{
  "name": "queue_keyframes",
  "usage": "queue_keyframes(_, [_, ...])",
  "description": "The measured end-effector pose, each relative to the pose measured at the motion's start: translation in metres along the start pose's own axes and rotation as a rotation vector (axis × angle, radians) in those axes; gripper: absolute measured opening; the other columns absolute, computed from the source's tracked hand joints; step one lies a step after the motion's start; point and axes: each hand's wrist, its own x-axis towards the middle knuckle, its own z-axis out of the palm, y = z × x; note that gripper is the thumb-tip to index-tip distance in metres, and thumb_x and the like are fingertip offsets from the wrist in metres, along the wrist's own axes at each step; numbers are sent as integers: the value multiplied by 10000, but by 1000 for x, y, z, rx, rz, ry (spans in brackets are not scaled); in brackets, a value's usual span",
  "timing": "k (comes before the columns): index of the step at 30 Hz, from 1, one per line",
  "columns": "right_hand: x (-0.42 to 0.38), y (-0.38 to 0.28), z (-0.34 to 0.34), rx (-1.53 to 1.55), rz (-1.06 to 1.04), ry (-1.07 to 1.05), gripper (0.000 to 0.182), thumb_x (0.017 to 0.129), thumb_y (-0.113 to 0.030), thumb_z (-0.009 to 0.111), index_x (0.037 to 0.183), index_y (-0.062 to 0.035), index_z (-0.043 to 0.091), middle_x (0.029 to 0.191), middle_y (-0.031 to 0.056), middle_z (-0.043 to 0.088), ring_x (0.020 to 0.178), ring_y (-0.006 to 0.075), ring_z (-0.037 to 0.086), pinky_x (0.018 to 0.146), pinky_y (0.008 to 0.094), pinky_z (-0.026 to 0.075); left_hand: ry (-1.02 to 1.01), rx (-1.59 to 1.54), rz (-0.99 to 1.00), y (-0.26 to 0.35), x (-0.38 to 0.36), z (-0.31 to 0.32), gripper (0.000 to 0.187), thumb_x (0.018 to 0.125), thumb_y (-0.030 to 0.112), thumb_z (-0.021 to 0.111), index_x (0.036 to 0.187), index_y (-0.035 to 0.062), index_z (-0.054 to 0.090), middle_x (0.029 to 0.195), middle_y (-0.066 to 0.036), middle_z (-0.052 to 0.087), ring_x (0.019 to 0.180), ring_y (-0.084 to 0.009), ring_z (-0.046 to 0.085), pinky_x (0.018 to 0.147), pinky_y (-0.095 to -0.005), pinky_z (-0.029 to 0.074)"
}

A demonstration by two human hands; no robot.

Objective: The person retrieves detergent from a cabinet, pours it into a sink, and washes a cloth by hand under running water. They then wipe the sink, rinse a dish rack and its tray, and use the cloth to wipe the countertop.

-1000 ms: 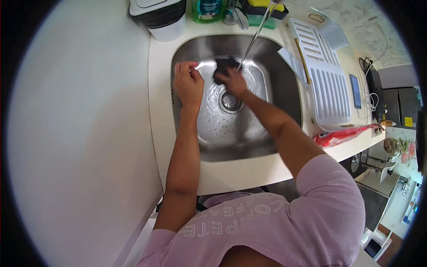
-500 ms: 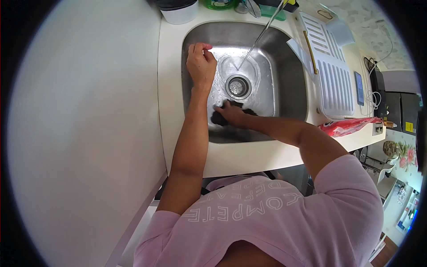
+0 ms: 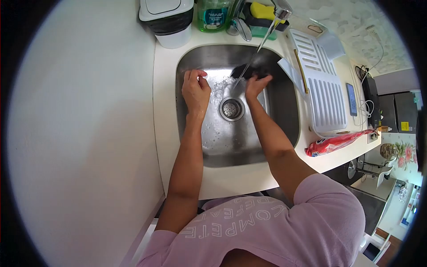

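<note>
My right hand (image 3: 257, 87) is at the far right of the steel sink (image 3: 291, 111), closed on a wet black cloth (image 3: 243, 72). Much of the cloth lies beyond my fingers, by the sink's back wall. A stream of water (image 3: 252, 60) from the faucet (image 3: 282, 9) falls across the cloth toward the basin floor. Over the left side of the basin, my left hand (image 3: 195, 92) is curled with its palm turned down; whatever it may hold is hidden. Between my hands is the round drain strainer (image 3: 231, 109).
A white bin (image 3: 174, 38) with a black liner and a green soap bottle (image 3: 214, 17) stand behind the sink. Beside them, a yellow sponge (image 3: 262, 10) sits in a holder. To the right are a white dish rack (image 3: 327, 100), a red packet (image 3: 333, 144) and a phone (image 3: 351, 99).
My right hand has carried the black cloth from the near side of the basin to the far side, under the water. My left hand keeps its curled pose. The view has tilted up.
</note>
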Motion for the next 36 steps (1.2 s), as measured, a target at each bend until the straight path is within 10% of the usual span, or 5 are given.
queue_keyframes(9, [-12,-42,102,13,-290,132,449,752,-113,514,1159,32,392,1074,267,427,1026,435,408,917,471,307,-38,-15,-39,4,2,2,168,696,-95,523,770,42,586,741,-57,514,521,-152,476,481,-268,392])
queue_keyframes(13, [-80,-39,152,-36,-525,-896,447,748,-74,517,1190,-51,457,1108,175,461,1015,405,424,896,474,357,-1,-78,-60,4,5,2,150,697,-86,521,758,37,583,729,-69,515,535,-169,490,484,-278,397])
queue_keyframes(23, [-86,-29,38,337,-224,-1411,454,741,-103,541,1193,-123,496,1177,189,431,1082,361,420,967,411,334,-18,-57,-14,0,1,1,145,702,-84,528,756,40,581,759,-81,527,577,-199,541,506,-299,426])
queue_keyframes(27, [-14,62,50,-288,-1189,-709,317,867,-184,418,1136,-273,560,1116,112,496,1037,301,482,915,415,371,-85,5,-72,0,1,-6,128,713,-59,524,756,58,553,792,-99,524,648,-289,559,562,-376,448])
queue_keyframes(36, [6,59,-96,-1311,-542,-1346,450,871,-157,391,1312,-171,300,1114,260,477,996,385,534,786,454,451,-87,16,-46,-1,-1,-7,122,696,-53,535,729,63,554,771,-101,530,643,-301,555,559,-393,444])
